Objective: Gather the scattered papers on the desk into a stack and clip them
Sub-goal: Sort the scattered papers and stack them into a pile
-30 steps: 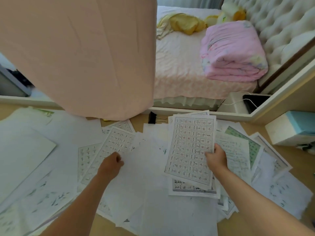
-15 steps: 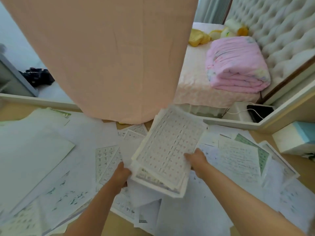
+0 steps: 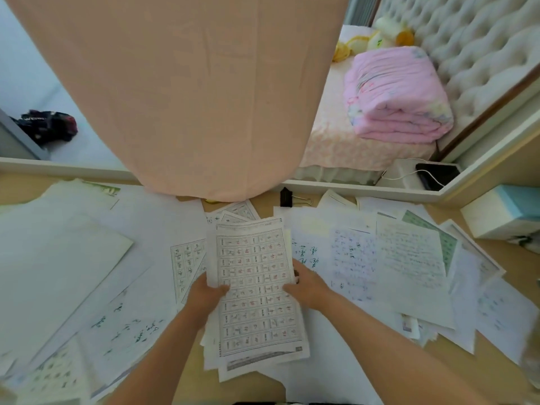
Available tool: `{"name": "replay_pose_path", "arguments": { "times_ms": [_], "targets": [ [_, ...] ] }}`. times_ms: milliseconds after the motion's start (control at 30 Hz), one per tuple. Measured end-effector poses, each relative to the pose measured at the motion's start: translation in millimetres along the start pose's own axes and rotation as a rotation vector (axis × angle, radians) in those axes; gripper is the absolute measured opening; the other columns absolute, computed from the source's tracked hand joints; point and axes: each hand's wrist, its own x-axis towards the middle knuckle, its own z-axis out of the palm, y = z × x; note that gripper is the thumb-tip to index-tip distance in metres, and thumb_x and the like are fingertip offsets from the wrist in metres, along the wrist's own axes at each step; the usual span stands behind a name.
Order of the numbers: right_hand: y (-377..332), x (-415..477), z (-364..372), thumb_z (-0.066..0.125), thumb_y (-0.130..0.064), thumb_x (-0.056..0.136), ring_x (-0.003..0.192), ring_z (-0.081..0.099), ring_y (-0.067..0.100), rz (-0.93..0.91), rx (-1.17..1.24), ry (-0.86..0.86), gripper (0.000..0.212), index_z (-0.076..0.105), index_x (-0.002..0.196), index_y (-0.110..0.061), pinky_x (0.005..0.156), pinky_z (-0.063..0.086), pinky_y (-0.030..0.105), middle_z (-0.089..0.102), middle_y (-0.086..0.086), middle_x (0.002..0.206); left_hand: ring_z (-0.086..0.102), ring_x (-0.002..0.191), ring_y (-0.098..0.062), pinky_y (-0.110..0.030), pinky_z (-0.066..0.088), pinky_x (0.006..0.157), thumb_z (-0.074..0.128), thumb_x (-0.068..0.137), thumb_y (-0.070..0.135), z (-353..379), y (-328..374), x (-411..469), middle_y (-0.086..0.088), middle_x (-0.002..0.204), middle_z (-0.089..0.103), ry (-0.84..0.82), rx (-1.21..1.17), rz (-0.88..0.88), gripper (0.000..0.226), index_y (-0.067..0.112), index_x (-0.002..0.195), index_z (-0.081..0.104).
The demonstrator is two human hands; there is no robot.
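While its side edges are pinched by the curled fingers of the left hand [image 3: 206, 296] and right hand [image 3: 309, 287], the stack of papers [image 3: 254, 276] is held over the desk [image 3: 521, 283], long axis pointing away toward the binder clip [image 3: 286, 197].

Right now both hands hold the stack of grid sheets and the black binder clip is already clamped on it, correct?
Not quite. The binder clip is not on the stack; it lies loose on the desk near the far edge, beyond the papers. The rest holds: the left hand and right hand both hold the stack, as the head view shows.
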Motion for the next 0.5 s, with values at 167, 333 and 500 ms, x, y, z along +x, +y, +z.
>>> {"name": "replay_pose_path", "arguments": {
  "times_ms": [167, 333, 500],
  "targets": [
    [48, -24, -29, 0.074, -0.035, 0.071, 0.135, 0.029, 0.022, 0.125, -0.671, -0.017, 0.088, 0.031, 0.147, -0.038, 0.107, 0.037, 0.045, 0.031, 0.0, 0.14, 0.064, 0.089, -0.023, -0.04, 0.053, 0.083, 0.056, 0.09, -0.001, -11, -6, -3, -0.007, 0.105, 0.069, -0.015, 0.07, -0.005, 0.029, 0.015, 0.113, 0.061],
    [81, -34, -32, 0.083, -0.049, 0.062, 0.125, 0.043, 0.023, 0.121, -0.908, 0.069, 0.103, 0.024, 0.144, -0.035, 0.101, 0.032, 0.043, 0.042, 0.0, 0.134, 0.061, 0.101, -0.029, -0.042, 0.052, 0.086, 0.055, 0.087, -0.001, 5, -19, -6, -0.006, 0.112, 0.062, 0.078, 0.298, 0.083, 0.042, 0.013, 0.126, 0.044],
    [80, -27, -53, 0.065, -0.043, 0.083, 0.116, 0.051, 0.022, 0.085, -0.999, 0.065, 0.034, 0.06, 0.115, -0.031, 0.1, 0.028, 0.039, 0.062, -0.002, 0.114, 0.031, 0.135, -0.037, -0.05, 0.04, 0.104, 0.068, 0.083, 0.011, 23, -25, -14, -0.018, 0.148, 0.03, 0.306, 0.77, 0.279, 0.088, 0.008, 0.153, 0.016]
  ]
}}
